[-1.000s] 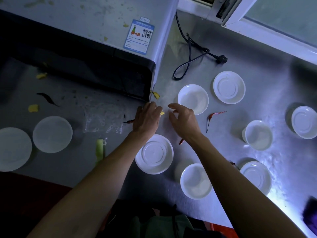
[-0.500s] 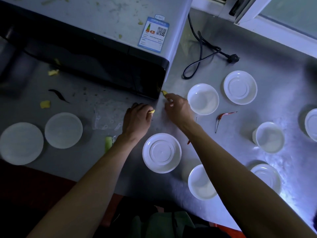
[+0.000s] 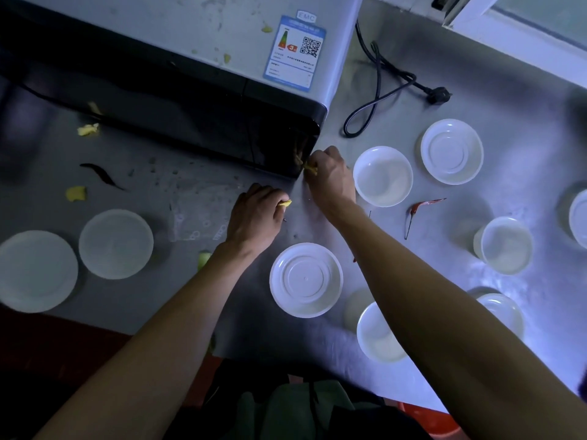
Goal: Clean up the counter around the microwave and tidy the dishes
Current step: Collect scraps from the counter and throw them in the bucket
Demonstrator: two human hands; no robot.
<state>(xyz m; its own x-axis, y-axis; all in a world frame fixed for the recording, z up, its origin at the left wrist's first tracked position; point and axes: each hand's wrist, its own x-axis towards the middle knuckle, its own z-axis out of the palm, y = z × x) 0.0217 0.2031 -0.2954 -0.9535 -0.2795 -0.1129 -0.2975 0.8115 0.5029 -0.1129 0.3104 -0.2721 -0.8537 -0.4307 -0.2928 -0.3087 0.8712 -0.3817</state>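
Both grips, left hand (image 3: 254, 217) and right hand (image 3: 330, 179), each pinch one yellow scrap (image 3: 285, 203); around them dishes (image 3: 306, 280) and the chili (image 3: 424, 206) wait unsorted on the bench (image 3: 476, 90).

The right hand (image 3: 330, 179) is pinching a yellow scrap (image 3: 309, 168) at the front corner of the microwave (image 3: 197, 52), at about twelve o'clock from the upturned white dish (image 3: 306, 280). The left hand (image 3: 255, 217) is curling round another yellow piece (image 3: 286, 203) on the steel counter (image 3: 476, 100). A red chilli (image 3: 422, 206) is lying at three o'clock from the right hand, just beyond a white bowl (image 3: 382, 176)
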